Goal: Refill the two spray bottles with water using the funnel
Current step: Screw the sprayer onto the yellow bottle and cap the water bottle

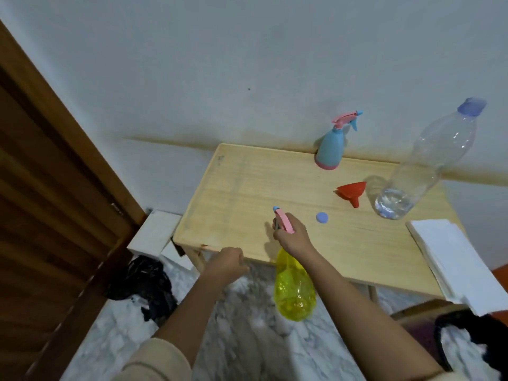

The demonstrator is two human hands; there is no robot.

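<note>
Head view: yellow spray bottle (294,290) hangs beneath gripping right hand (293,237).

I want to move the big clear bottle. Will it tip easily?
Probably yes. The clear bottle is tall and its blue cap lies on the table, so it could spill. Only a little water at the bottom: likely light.

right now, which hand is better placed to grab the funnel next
Probably the left hand. It is closed but holds nothing, near the table edge. The right hand is closer to the red funnel but grips the yellow spray bottle by its head.
</note>
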